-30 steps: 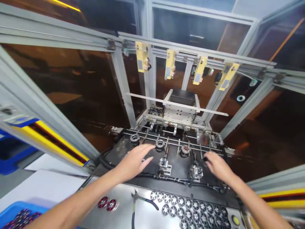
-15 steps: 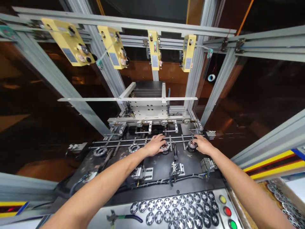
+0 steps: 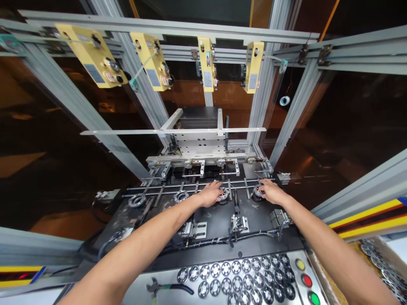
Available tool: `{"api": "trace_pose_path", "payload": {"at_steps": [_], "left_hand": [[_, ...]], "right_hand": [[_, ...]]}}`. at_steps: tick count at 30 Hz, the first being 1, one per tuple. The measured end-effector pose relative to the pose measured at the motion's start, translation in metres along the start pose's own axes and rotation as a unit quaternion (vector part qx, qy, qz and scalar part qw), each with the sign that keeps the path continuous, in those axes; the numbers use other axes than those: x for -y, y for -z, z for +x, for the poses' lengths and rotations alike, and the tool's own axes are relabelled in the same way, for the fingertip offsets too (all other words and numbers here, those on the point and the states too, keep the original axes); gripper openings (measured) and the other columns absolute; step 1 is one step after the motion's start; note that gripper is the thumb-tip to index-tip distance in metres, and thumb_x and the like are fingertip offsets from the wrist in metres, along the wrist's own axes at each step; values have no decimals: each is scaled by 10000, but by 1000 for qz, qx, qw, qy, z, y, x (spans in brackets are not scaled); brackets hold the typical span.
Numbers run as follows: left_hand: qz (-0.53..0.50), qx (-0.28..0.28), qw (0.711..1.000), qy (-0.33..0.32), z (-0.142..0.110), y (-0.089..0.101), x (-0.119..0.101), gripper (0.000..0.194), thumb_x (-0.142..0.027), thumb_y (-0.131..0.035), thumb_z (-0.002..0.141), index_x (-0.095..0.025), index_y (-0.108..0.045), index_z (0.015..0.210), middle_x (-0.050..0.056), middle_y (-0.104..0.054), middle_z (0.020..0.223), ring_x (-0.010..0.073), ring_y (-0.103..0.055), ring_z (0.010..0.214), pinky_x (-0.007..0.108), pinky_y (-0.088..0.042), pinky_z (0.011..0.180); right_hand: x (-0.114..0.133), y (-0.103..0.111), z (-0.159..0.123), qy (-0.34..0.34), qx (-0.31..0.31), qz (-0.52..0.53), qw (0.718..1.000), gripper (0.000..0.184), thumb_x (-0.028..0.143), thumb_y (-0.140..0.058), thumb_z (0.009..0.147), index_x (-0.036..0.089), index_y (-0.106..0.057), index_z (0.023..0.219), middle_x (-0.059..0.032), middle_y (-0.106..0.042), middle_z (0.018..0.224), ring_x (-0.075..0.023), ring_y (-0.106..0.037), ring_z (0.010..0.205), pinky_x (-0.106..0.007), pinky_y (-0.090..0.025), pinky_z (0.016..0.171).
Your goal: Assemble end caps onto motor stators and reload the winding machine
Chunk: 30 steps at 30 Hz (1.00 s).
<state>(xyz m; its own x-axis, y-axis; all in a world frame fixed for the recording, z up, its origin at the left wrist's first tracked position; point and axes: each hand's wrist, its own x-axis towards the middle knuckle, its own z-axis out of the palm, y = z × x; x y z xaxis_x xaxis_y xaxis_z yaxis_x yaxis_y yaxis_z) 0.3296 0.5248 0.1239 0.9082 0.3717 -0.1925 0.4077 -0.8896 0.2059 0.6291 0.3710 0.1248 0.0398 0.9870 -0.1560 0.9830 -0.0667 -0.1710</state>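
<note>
My left hand (image 3: 210,195) reaches to the third round holder from the left, its fingers bent onto a ring-shaped stator (image 3: 224,194) with copper-coloured windings. At the rightmost holder, the fingers of my right hand (image 3: 271,192) close on a similar stator (image 3: 258,191), and part of it is hidden behind them. Both stators sit in their holders on the black machine bed (image 3: 210,216). To the left are two ring holders with open centres, one ring holder (image 3: 181,196) near my left forearm and another ring holder (image 3: 137,201) farther out.
Several round slotted parts (image 3: 237,283) lie in rows on the metal front panel, beside pliers (image 3: 168,287). Yellow, red (image 3: 307,280) and green buttons are at the right. Yellow tensioner units (image 3: 207,63) hang overhead, and a flat bar (image 3: 133,132) crosses behind the holders.
The view has swung right. My left hand has gone from open beside another holder to the third one's stator; my right hand has reached the rightmost stator. Over the last half second, both hands barely move.
</note>
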Motion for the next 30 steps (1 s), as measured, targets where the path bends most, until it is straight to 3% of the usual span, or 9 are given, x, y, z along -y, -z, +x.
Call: {"api": "trace_pose_path", "payload": {"at_steps": [10, 13, 17, 21, 25, 28, 30], "left_hand": [[-54, -45, 998, 7, -5, 13, -9, 308, -307, -619, 928, -176, -619, 1207, 109, -536, 1405, 297, -502, 1297, 561, -412, 1074], [-88, -70, 994, 2, -16, 22, -18, 230, -278, -627, 920, -152, -656, 1110, 121, -561, 1383, 294, -520, 1284, 550, -415, 1076], [-138, -128, 982, -12, -50, 47, -40, 122, -173, -574, 923, -130, -684, 891, 165, -623, 1279, 277, -612, 1182, 442, -480, 1036], [-182, -201, 962, -13, -98, 66, -68, 35, -193, -620, 904, -182, -645, 926, 95, -676, 1217, 218, -652, 1132, 359, -508, 1010], [-229, -311, 922, -15, -141, 72, -96, 171, -128, -666, 840, -211, -541, 921, 74, -709, 1188, 191, -682, 1080, 331, -548, 945], [-238, -402, 882, -68, -165, 76, -112, 285, -37, -629, 799, -229, -497, 963, 79, -725, 1142, 195, -689, 1042, 341, -568, 897], [-228, -430, 868, -96, -178, 80, -117, 344, -9, -610, 782, -234, -485, 1011, 87, -726, 1127, 201, -685, 1030, 355, -572, 888]], "right_hand": [[-4, 3, 3, 14, 9, -20, 1000, 305, 338, -627, 940, 186, -615, 1204, -98, -542, 1374, -273, -527, 1247, -525, -445, 1048], [-4, 5, 3, 18, 12, -21, 1000, 298, 339, -624, 942, 188, -618, 1199, -97, -543, 1374, -271, -527, 1246, -524, -442, 1051], [-4, 7, 2, 23, 11, -14, 1000, 299, 341, -629, 938, 180, -621, 1190, -96, -556, 1356, -272, -530, 1245, -529, -439, 1052], [-6, 7, 4, 30, 7, -2, 1000, 266, 341, -628, 940, 176, -639, 1148, -92, -583, 1319, -261, -544, 1225, -516, -444, 1047], [-10, 5, 6, 38, 10, -2, 999, 227, 329, -626, 942, 176, -656, 1106, -89, -598, 1303, -254, -547, 1222, -509, -435, 1059], [-13, 5, 7, 43, 14, -10, 999, 208, 316, -633, 937, 174, -663, 1086, -88, -599, 1304, -256, -538, 1238, -513, -425, 1071], [-15, 7, 8, 45, 14, -15, 999, 188, 308, -631, 939, 179, -668, 1070, -85, -598, 1308, -253, -533, 1245, -509, -425, 1074]]}}
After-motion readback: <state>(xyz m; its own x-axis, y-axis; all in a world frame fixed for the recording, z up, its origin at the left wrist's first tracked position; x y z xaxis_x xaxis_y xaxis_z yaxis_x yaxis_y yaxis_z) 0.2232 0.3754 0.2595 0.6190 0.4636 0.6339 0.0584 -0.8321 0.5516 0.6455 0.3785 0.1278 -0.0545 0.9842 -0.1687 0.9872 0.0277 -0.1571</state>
